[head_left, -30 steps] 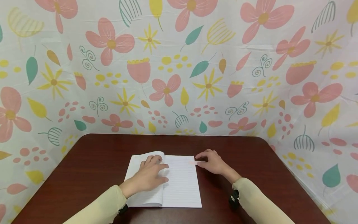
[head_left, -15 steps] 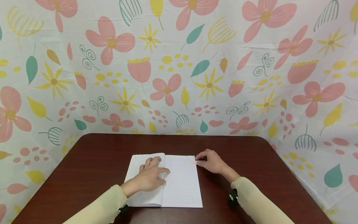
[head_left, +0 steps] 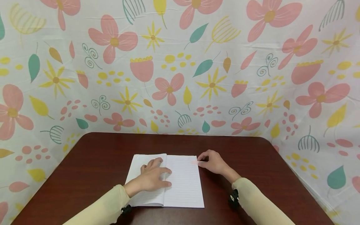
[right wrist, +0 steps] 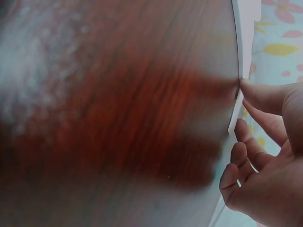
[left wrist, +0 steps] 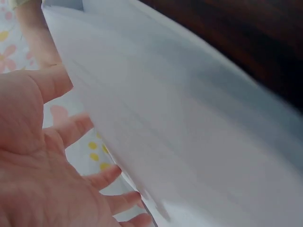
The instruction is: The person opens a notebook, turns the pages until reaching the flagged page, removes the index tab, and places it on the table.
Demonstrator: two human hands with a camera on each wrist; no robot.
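A notebook (head_left: pixel 184 190) lies spread on the table, its right page lined. My left hand (head_left: pixel 153 178) rests on the left page with fingers spread, the thumb and index finger reaching over the centre fold. In the left wrist view, the fingers of that left hand (left wrist: pixel 52 142) stand at the white page (left wrist: pixel 156 109). At the upper right edge of the notebook, a pale pink paper strip (head_left: pixel 194 162) lies partly over the page. My right hand (head_left: pixel 214 162) pinches its outer end between thumb and index finger. The right wrist view shows the right hand (right wrist: pixel 265 156) at the notebook's edge, other fingers curled.
The dark reddish-brown table (head_left: pixel 242 147) extends around the notebook. A white cloth (head_left: pixel 174 93) with flowers and leaves hangs behind it and at both sides. Each wrist carries a black strap device, such as the right one (head_left: pixel 234 199).
The left page, curled up near the fold at first, now lies flatter under my left hand, which has shifted slightly. My right hand stays at the page edge with the strip.
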